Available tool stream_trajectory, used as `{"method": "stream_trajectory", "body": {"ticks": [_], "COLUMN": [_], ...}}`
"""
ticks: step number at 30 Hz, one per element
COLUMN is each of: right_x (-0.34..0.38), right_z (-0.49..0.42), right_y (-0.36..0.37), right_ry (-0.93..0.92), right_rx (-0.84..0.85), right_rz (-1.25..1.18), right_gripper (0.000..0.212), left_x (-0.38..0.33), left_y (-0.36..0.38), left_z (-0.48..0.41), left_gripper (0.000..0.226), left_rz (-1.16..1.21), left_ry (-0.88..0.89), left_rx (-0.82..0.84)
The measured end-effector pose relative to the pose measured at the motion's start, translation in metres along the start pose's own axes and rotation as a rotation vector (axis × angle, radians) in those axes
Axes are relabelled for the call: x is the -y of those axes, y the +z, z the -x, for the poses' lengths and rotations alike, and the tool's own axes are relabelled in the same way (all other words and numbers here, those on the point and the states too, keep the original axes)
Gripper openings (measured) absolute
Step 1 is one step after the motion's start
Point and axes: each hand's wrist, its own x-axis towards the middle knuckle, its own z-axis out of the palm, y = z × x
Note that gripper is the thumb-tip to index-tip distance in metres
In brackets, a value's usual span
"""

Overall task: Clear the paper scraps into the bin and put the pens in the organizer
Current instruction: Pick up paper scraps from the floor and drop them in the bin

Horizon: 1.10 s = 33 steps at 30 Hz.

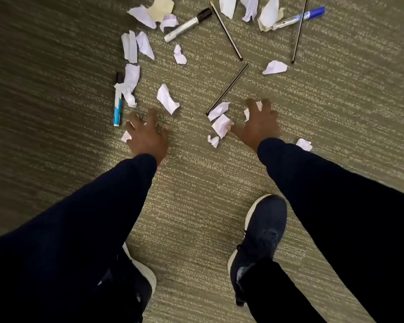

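Note:
Many white paper scraps lie on the carpet, such as one (pixel 167 98) between my hands. My left hand (pixel 147 135) reaches down with fingers spread, its fingertips on small scraps (pixel 126 136). My right hand (pixel 259 124) is spread and clawed over scraps (pixel 246 114), its thumb touching a crumpled scrap (pixel 221 125). A light-blue marker (pixel 117 108) lies just left of my left hand. A thin black pen (pixel 228 88) lies above my right thumb. Farther off are a black-capped marker (pixel 187 25), a blue-capped pen (pixel 299 17) and two more thin pens (pixel 226 31) (pixel 300 31). No bin or organizer is in view.
The floor is striped grey-green carpet (pixel 196 183). My two dark shoes (pixel 259 238) (pixel 145 276) stand below my hands, and dark sleeves cover both arms. One scrap (pixel 304 144) lies beside my right sleeve. A beige scrap (pixel 160 7) sits at the top.

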Motion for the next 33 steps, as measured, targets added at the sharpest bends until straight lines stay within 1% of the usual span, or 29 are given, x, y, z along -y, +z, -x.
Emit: {"method": "stream_trajectory", "body": {"ticks": [3,5,7,11,13,15,18,19,21,23,24,26,28,30,33], "right_x": [0.003,0.001,-0.002,0.001,0.007,0.017,0.03,0.034,0.04,0.043,0.044,0.046,0.046,0.044,0.04], "right_z": [-0.001,-0.002,-0.002,0.009,0.017,0.022,0.02,0.018,0.014,0.013,0.014,0.02,0.026,0.03,0.035], "right_y": [0.007,0.011,0.011,0.009,0.011,0.017,0.025,0.026,0.028,0.03,0.032,0.036,0.043,0.048,0.052], "right_ry": [-0.024,-0.058,-0.066,-0.073,-0.133,-0.216,-0.287,-0.291,-0.279,-0.251,-0.248,-0.248,-0.243,-0.235,-0.254], "right_rx": [-0.091,-0.138,-0.17,-0.225,-0.232,-0.218,-0.15,-0.123,-0.063,-0.008,0.006,0.011,-0.007,-0.027,-0.041], "right_rz": [0.044,0.05,0.006,-0.169,-0.21,-0.202,-0.127,-0.09,-0.039,0.007,0.055,0.152,0.173,0.119,0.057], "right_gripper": [0.05,0.034,0.026,0.02,0.024,0.033,0.054,0.061,0.073,0.084,0.09,0.098,0.095,0.082,0.063], "left_x": [-0.003,-0.003,0.0,0.01,0.011,0.007,-0.007,-0.012,-0.02,-0.025,-0.026,-0.025,-0.022,-0.018,-0.014], "left_y": [0.0,0.002,0.002,0.003,0.003,0.001,-0.002,-0.003,-0.006,-0.008,-0.009,-0.009,-0.007,-0.005,-0.002], "left_z": [-0.006,-0.009,-0.01,-0.01,-0.008,-0.008,-0.015,-0.02,-0.033,-0.043,-0.047,-0.049,-0.048,-0.044,-0.036], "left_gripper": [0.047,0.043,0.041,0.039,0.038,0.035,0.033,0.037,0.053,0.075,0.082,0.083,0.077,0.071,0.053], "left_rz": [-0.016,-0.053,-0.078,0.009,0.079,0.108,0.152,0.155,0.108,0.007,-0.034,-0.092,-0.147,-0.139,-0.065], "left_ry": [-0.045,-0.025,0.022,0.127,0.153,0.19,0.252,0.277,0.315,0.342,0.36,0.405,0.441,0.45,0.421], "left_rx": [-0.027,-0.052,-0.062,-0.064,-0.073,-0.096,-0.132,-0.154,-0.162,-0.099,-0.063,-0.019,-0.009,-0.013,-0.034]}}
